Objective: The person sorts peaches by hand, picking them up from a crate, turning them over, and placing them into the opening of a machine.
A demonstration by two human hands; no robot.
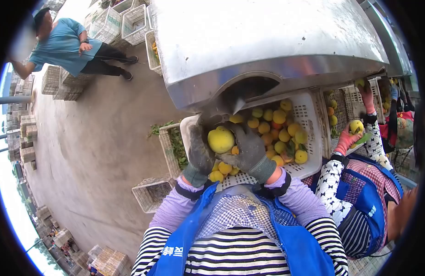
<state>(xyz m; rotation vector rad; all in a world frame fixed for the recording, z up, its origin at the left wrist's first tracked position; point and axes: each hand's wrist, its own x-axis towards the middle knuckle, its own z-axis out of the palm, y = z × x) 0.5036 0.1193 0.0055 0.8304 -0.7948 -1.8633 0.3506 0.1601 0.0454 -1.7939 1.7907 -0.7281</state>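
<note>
A large yellow peach [221,140] is held between my two hands above a white plastic crate [309,112]. My left hand [200,154], in a dark grey glove, closes on the fruit's left side. My right hand [250,148], gloved alike, grips it from the right, its fingers partly hidden by the fruit. Inside the crate lie many yellow and orange peaches [280,134], some with a reddish blush and a leaf among them.
A metal machine housing [267,41] with a dark opening overhangs the crate. A crate of green leaves [175,145] and another crate [152,193] stand to the left. At right, a co-worker's pink-gloved hand [347,139] holds a peach. A person in blue [67,46] stands upper left.
</note>
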